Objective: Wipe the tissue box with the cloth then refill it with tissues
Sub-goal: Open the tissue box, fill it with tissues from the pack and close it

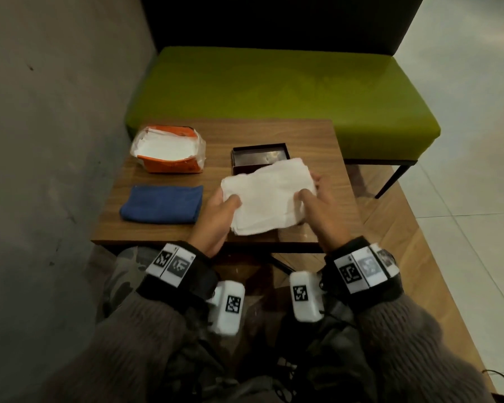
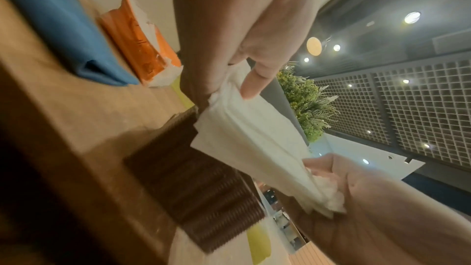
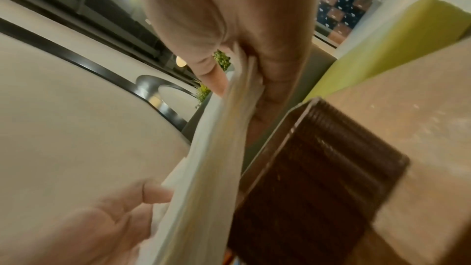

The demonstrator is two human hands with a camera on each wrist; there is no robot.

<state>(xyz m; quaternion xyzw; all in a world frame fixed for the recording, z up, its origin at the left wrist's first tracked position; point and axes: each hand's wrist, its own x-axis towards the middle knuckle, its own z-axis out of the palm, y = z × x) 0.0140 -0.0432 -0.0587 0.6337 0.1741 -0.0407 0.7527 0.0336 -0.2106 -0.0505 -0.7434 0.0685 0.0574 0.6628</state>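
A white stack of tissues hangs above the table, just in front of the open dark brown tissue box. My left hand pinches its left edge, thumb on top. My right hand grips the right edge the same way. In the left wrist view the tissues hover over the ribbed box, held by my left hand. In the right wrist view my right hand pinches the tissues beside the box. The folded blue cloth lies at the table's left.
An opened orange tissue pack with white tissues sits at the back left of the small wooden table. A green bench stands behind the table, a grey wall on the left, and tiled floor on the right.
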